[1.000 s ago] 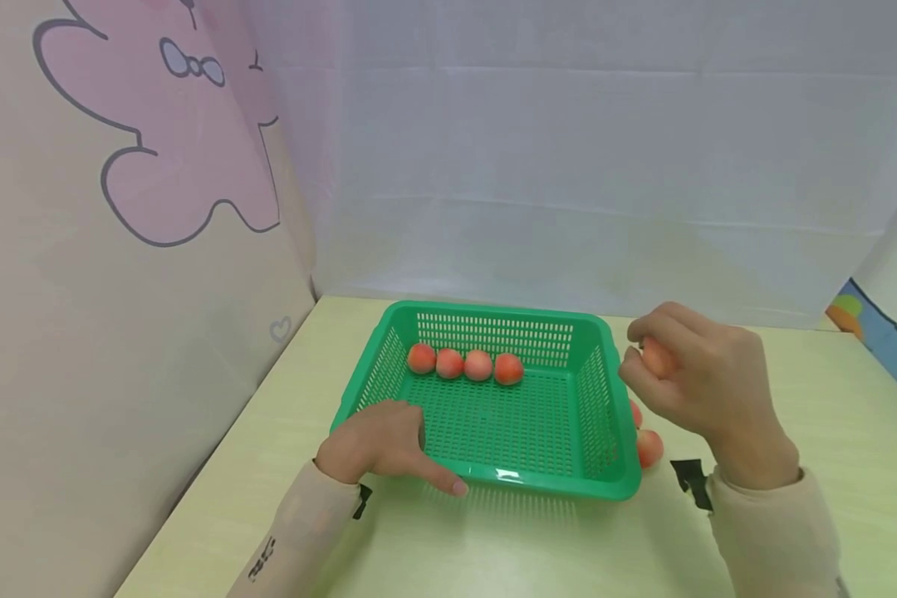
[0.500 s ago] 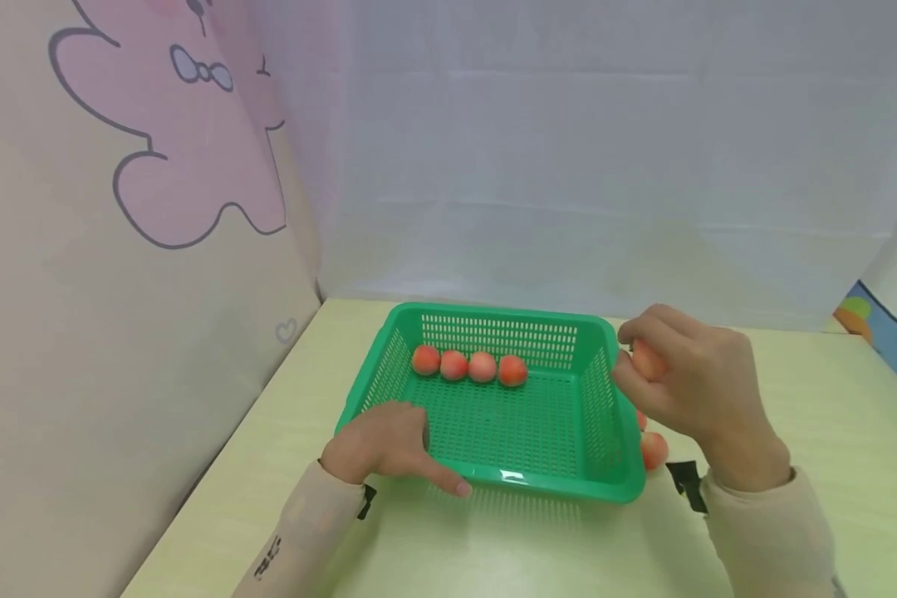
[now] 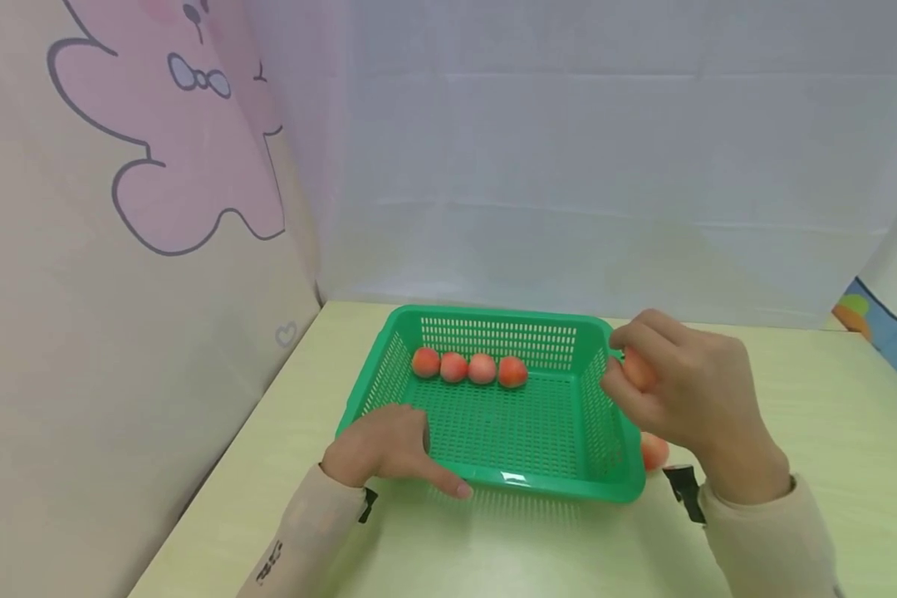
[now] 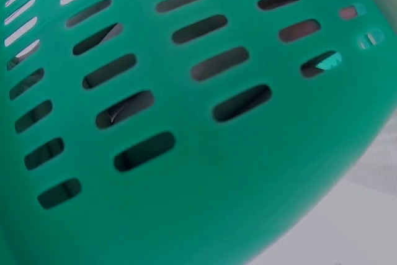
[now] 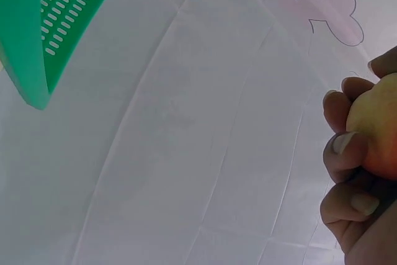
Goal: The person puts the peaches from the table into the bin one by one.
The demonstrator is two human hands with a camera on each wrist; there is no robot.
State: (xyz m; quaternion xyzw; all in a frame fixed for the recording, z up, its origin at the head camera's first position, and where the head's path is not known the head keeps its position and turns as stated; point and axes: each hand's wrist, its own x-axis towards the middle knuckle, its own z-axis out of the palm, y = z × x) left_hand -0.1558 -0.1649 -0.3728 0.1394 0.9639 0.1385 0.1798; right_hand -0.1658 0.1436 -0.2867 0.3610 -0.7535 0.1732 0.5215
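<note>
In the head view, a green plastic basket [image 3: 568, 488] with slotted walls stands on the table. Along its far side several red-yellow apples lie in a row, one of them this apple [image 3: 482, 369]. My left hand [image 3: 384, 444] holds the basket's near-left corner, its thumb stretched along the front rim; its other fingers are mostly hidden. The left wrist view is filled by the slotted wall [image 4: 205, 159]. My right hand [image 3: 695, 390] grips an apple [image 3: 639, 371] beside the right rim, fingers curled round it. The right wrist view also shows this held apple [image 5: 379, 122].
Outside the basket's right wall, another apple [image 3: 654, 451] lies on the pale yellow table [image 3: 807, 399], partly hidden by the rim. A white cloth [image 3: 568, 166] hangs behind, and a cloth with a pink cartoon animal [image 3: 194, 166] hangs at the left.
With the apple in its grip, my right hand has shifted a little left and down to the basket's right rim. It now hides an apple beyond that wall. My left hand stays on the corner.
</note>
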